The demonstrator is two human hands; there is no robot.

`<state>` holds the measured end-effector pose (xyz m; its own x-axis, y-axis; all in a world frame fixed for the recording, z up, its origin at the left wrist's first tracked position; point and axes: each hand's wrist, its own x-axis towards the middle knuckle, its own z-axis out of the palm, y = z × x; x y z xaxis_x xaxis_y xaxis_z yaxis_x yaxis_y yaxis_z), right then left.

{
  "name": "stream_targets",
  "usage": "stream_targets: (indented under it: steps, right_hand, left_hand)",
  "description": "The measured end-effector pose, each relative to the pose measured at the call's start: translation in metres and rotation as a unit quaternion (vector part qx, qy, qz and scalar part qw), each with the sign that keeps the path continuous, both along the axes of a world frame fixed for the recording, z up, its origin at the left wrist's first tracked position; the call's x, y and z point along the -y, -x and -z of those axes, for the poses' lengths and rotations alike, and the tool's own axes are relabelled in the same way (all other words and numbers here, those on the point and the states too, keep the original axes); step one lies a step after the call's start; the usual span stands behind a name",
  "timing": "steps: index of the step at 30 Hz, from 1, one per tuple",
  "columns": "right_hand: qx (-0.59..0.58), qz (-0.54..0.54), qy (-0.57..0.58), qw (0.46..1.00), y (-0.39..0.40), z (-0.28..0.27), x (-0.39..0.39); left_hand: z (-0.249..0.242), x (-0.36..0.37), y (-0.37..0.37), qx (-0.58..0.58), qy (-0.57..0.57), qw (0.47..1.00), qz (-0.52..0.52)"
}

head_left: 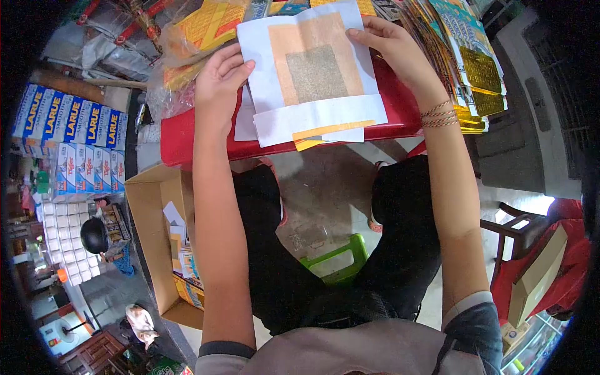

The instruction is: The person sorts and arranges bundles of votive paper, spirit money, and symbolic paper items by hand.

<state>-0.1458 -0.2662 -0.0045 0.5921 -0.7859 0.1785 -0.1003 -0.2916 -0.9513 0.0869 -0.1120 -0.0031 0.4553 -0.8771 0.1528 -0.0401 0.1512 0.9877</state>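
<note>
The front edge of the red bench [178, 139] crosses the upper middle of the frame, and the lower border of the white sheet [315, 72] reaches about as far as that edge. Red surface shows to either side of the sheet, narrow at the left and a little wider at the right. Below the edge, the grey floor [319, 181] opens between two black-trousered legs, with a green plastic stool [358, 250] at lower centre.

Yellow bundles [206, 28] and clear plastic crowd the upper left of the bench; a tall stack of papers [478, 75] fills its upper right. At the left of the frame stand blue and white LARUE cartons [69, 115], with an open cardboard box [144, 225] lower down, papers inside it. A wooden chair [515, 228] is at the right.

The sheet — white, with a peach rectangle and a grey patch — lies between the hands. The left hand [219, 78] grips its left edge, thumb on the border and fingers curled; the right hand [394, 49] pinches the upper right edge, thumb on top. A yellow strip [331, 132] lies along the sheet's lower border, untouched by the fingers.
</note>
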Motion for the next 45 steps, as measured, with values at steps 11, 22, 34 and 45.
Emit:
stream_targets:
  steps: [11, 22, 34, 45]
  right_hand:
    - [-0.008, -0.027, -0.004, 1.000, 0.006, 0.002, 0.007]
    - [0.013, -0.024, 0.083, 0.996, 0.012, -0.012, -0.001]
    - [-0.090, -0.065, 0.258, 0.960, 0.027, -0.018, -0.013]
    - [-0.117, -0.134, 0.411, 0.894, 0.032, -0.019, -0.031]
  left_hand:
    - [0.007, 0.001, -0.018, 0.074, 0.007, 0.997, 0.007]
    - [0.002, -0.002, -0.006, -0.001, 0.038, 0.999, 0.028]
    - [-0.015, -0.025, 0.017, 0.325, 0.042, 0.945, 0.013]
    - [-0.019, -0.045, 0.014, 0.463, -0.012, 0.884, 0.061]
